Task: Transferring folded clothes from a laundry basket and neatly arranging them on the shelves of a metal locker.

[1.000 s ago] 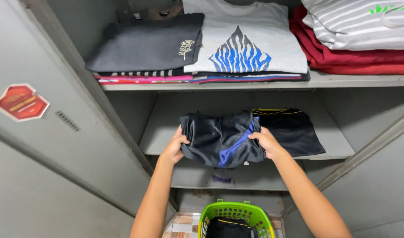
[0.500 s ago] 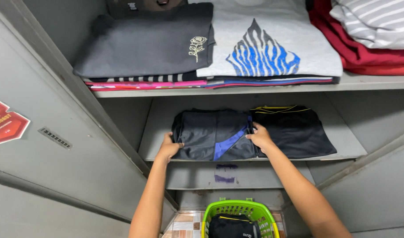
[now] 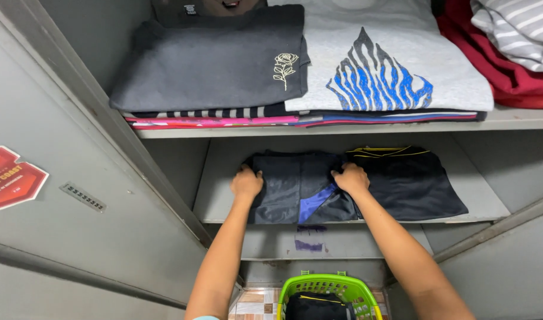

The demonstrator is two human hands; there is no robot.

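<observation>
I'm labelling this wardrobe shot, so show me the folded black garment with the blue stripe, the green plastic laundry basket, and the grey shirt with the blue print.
Folded black garment with the blue stripe [image 3: 295, 192], head view, middle of the fabric.
Green plastic laundry basket [image 3: 319, 282], head view, back rim.
Grey shirt with the blue print [image 3: 342, 53], head view, plain chest area.

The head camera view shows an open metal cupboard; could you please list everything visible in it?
Folded dark satin shorts with blue panel: one, middle shelf, under both hands.
Folded black garment with yellow trim: one, middle shelf, right.
Dark grey shirt with rose emblem: one, upper shelf, left.
Light grey shirt with blue print: one, upper shelf, centre.
Red folded garment: one, upper right.
Green plastic basket: one, floor.
Red sticker: one, left door.
Left hand; right hand: pressing the shorts.
</observation>
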